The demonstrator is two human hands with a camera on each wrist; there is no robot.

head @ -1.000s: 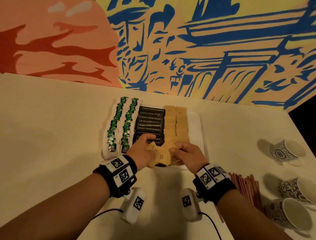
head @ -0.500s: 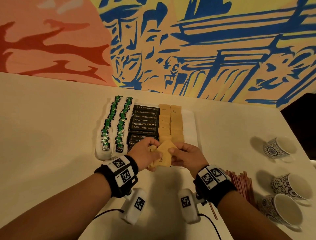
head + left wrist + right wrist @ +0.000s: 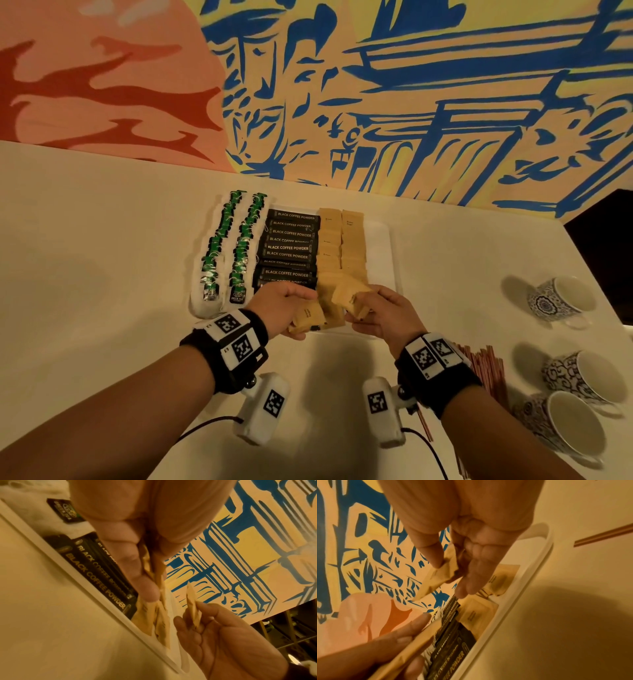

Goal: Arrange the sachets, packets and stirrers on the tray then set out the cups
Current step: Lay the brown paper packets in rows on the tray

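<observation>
Sugar packets over tray (image 3: 392,246)

Left hand (image 3: 281,308) gripping flat tan paper stack (image 3: 308,317); right hand (image 3: 387,317) pinching one packet (image 3: 349,294). Three patterned ceramic cups (image 3: 556,301) right of tray.

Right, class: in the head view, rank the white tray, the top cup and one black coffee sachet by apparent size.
1. White tray, largest.
2. Top cup.
3. Black coffee sachet, smallest, though it lies farther from the camera than the cup, so this gap is unsure.
</observation>
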